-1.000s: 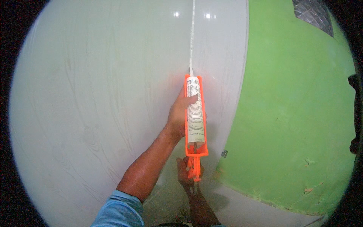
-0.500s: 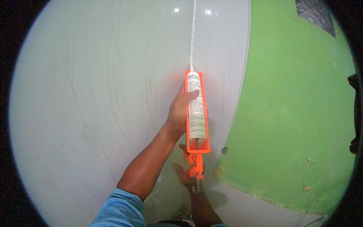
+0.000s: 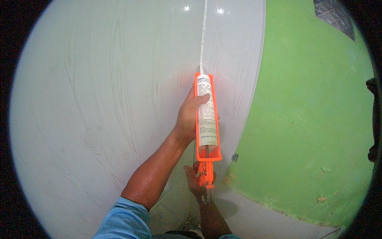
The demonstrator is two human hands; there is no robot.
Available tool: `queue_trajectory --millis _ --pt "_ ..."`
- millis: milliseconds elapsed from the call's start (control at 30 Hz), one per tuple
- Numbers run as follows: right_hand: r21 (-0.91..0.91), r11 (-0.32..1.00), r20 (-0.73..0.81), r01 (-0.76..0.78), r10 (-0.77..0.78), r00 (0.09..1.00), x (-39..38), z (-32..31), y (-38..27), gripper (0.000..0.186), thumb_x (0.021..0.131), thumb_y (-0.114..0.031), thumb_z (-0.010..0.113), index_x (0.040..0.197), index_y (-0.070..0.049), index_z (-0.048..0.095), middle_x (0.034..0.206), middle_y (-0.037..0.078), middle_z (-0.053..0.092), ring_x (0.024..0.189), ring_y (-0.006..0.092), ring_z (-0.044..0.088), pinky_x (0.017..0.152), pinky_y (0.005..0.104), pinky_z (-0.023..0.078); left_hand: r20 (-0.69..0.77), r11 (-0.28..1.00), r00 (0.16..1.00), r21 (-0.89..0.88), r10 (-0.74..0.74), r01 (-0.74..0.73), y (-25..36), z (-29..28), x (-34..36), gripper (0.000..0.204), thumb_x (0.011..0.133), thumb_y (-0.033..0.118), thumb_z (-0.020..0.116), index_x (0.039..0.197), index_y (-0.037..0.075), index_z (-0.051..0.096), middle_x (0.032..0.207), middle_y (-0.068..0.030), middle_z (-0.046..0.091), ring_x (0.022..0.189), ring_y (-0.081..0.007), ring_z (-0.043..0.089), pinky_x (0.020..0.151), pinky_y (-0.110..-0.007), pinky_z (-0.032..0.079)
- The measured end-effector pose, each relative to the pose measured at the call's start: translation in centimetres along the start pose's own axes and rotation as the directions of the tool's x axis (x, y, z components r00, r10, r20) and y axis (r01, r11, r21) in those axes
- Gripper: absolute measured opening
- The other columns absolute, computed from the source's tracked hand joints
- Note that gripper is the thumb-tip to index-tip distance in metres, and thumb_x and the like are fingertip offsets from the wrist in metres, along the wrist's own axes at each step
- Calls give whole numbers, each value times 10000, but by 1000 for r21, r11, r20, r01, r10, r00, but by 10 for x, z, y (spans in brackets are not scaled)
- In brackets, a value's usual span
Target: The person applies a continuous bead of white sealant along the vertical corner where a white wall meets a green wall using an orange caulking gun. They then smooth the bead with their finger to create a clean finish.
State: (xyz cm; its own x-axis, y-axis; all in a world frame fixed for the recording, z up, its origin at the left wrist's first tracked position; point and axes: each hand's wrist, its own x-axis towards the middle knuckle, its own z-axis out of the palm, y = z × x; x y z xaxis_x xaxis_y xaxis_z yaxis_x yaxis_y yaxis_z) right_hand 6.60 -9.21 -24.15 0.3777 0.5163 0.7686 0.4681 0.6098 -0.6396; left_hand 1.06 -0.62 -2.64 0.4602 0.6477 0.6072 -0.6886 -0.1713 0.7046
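Note:
My left hand (image 3: 187, 117) grips an orange caulking gun (image 3: 213, 155) around its frame, thumb lying across the white cartridge (image 3: 207, 123). My right hand (image 3: 195, 181) is lower, closed around the gun's orange trigger handle, partly hidden behind it. The pale nozzle (image 3: 201, 68) touches a vertical seam between glossy white panels, and a thin white bead (image 3: 203, 36) runs upward from the tip.
The white wall panel (image 3: 95, 87) fills the left side. A green painted wall (image 3: 302, 111) with chipped patches lies right, with a small metal fitting (image 3: 235, 157) near its border, a dark quilted-looking patch (image 3: 334, 16) at top and dark objects (image 3: 371, 153) at the far rim.
The gun and both hands have shifted upward in the view, the nozzle tip now higher along the seam. My right hand's fingers have moved on the trigger handle.

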Motion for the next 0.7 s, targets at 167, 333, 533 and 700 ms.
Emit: queue_trajectory --millis 167,333,533,700 --pt "-57 998 15 5 -4 1000 0 0 1 415 836 -367 944 882 -103 627 693 56 584 593 283 594 575 415 494 -14 1000 1000 -6 -6 6 2 3 0 651 1090 210 515 1688 77 295 988 -90 610 728 -197 705 655 -381 651" --pt "-145 989 46 -16 23 999 -3 1 -1 416 847 -394 930 890 -106 633 688 58 588 597 296 607 578 424 499 -28 1000 999 2 -29 29 5 3 -1 642 1089 209 513 1681 73 303 983 -90 604 723 -200 703 651 -382 649" --pt "-126 991 34 -38 42 999 -1 2 3 422 860 -419 911 896 -97 641 713 70 609 613 319 618 591 445 508 -4 999 1000 -23 -30 30 2 -1 2 631 1083 205 513 1669 68 322 975 -92 607 719 -201 701 643 -375 642" --pt "-90 995 36 -47 50 998 -2 -1 3 405 880 -412 891 943 -91 652 755 74 640 653 327 641 608 456 521 -8 1000 1000 -8 -18 18 1 -1 2 632 1077 204 516 1665 70 329 975 -96 607 719 -206 700 639 -382 637"
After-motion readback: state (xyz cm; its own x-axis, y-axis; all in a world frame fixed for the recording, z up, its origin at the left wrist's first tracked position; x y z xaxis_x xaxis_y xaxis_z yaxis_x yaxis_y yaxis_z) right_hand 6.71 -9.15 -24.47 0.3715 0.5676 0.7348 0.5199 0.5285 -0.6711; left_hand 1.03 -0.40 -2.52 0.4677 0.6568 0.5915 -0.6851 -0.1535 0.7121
